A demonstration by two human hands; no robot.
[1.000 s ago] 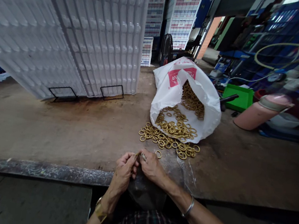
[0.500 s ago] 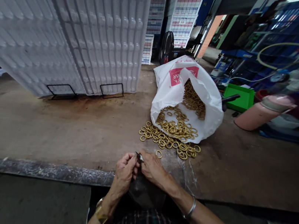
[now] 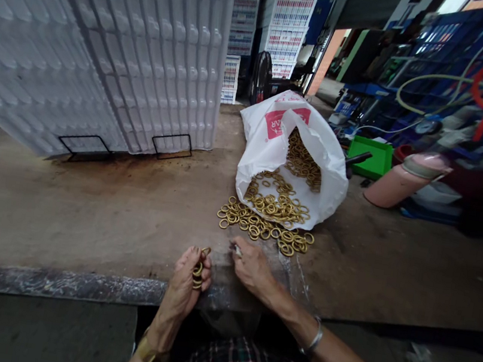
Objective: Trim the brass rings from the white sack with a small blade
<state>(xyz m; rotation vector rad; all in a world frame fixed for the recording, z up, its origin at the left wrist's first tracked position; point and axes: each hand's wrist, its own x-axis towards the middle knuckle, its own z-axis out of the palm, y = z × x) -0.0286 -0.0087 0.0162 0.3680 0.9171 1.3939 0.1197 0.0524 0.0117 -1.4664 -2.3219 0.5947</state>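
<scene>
My left hand (image 3: pixel 185 278) is closed around a small bunch of brass rings (image 3: pixel 198 270) near the bench's front edge. My right hand (image 3: pixel 251 265) rests just to its right, fingers pinched on a small shiny item I cannot name. Ahead lies a pile of loose brass rings (image 3: pixel 262 225) spilling from an open white plastic bag (image 3: pixel 264 148) with a red label. More rings fill the bag's inside. A clear plastic sheet (image 3: pixel 295 274) lies under my right wrist.
A tall stack of white moulded trays (image 3: pixel 107 46) stands at the left on black wire feet. A green bin (image 3: pixel 374 157) and a pink cylinder (image 3: pixel 398 183) lie at the right. Hoses and blue equipment crowd the far right. The worn bench (image 3: pixel 82 212) has a metal front edge.
My hands have parted: the left drew back and down with its rings, the right stayed near the pile. The single loose ring by my right hand is gone from view.
</scene>
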